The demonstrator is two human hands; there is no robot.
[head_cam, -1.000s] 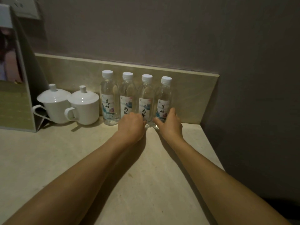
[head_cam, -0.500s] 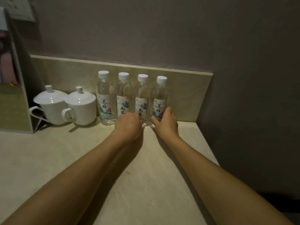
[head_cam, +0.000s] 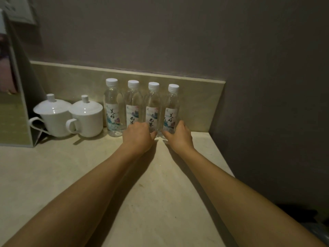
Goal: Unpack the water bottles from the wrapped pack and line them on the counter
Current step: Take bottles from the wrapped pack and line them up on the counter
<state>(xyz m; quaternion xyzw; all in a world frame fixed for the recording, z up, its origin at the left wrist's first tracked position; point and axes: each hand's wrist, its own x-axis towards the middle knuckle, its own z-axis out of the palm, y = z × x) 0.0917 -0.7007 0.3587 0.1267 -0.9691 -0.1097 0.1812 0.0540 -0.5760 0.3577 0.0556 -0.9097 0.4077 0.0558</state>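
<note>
Several clear water bottles with white caps and printed labels stand upright in a tight row on the beige counter (head_cam: 151, 184), against the backsplash. The leftmost bottle (head_cam: 113, 107) stands free. My left hand (head_cam: 138, 138) is curled around the base of the second bottle (head_cam: 133, 104), its fingertips near the third bottle (head_cam: 153, 106). Wrapped around the bottom of the rightmost bottle (head_cam: 171, 107) is my right hand (head_cam: 179, 138). No wrapped pack is in view.
Two white lidded cups (head_cam: 53, 118) (head_cam: 87, 118) sit just left of the bottles. A folded display stand (head_cam: 12, 113) rises at the far left. The stone backsplash (head_cam: 199, 104) runs behind, and the counter ends at a dark wall on the right (head_cam: 267, 122).
Both hands stay at the bases of the bottles; the row looks the same. Only the camera view has shifted slightly.
</note>
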